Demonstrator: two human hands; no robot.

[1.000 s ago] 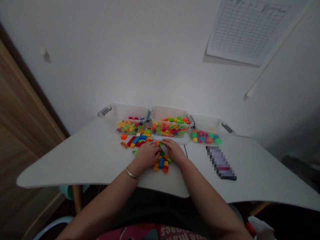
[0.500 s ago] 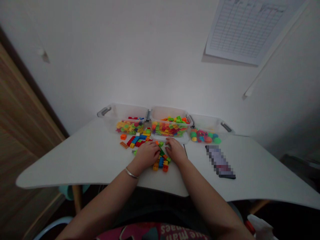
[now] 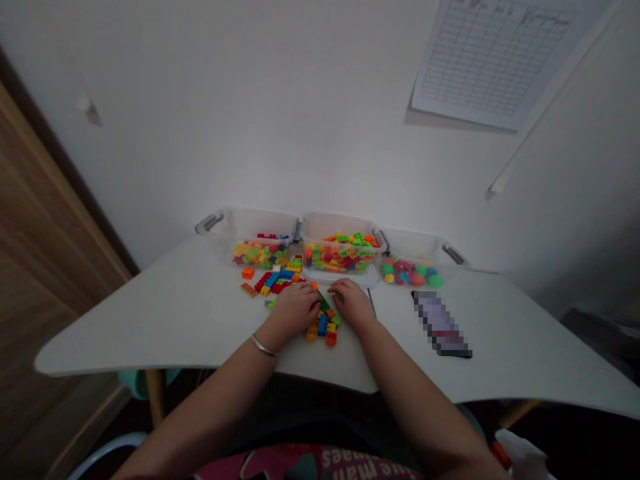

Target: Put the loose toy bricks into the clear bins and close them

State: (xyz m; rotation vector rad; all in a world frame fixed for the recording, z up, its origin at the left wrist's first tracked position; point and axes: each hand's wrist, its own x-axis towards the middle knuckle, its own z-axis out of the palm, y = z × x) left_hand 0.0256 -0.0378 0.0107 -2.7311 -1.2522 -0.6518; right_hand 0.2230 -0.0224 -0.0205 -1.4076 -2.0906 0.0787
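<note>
My left hand (image 3: 299,307), a silver bangle on its wrist, curls over the left side of a cluster of joined toy bricks on the table. In that cluster a blue brick (image 3: 323,325), a dark green brick (image 3: 325,303) and an orange-red brick (image 3: 331,339) show. The left fingertips press against its upper left part, where the hand hides some bricks. Just right of the cluster, my right hand (image 3: 353,305) has its fingers bent and drawn together, pointing left; what they hold, if anything, is hidden. Loose bricks (image 3: 285,275) lie beyond my left hand.
Three clear plastic bins stand along the wall: a left bin (image 3: 260,223), a middle bin (image 3: 340,227) and a right bin (image 3: 415,241), each with colourful pieces. A white lid (image 3: 367,277) lies before the middle one. A phone (image 3: 441,325) rests on the white table (image 3: 165,313) at right.
My right hand has come slightly lower and left. The small light green brick beside its fingertips no longer shows. My left hand stays almost where it was.
</note>
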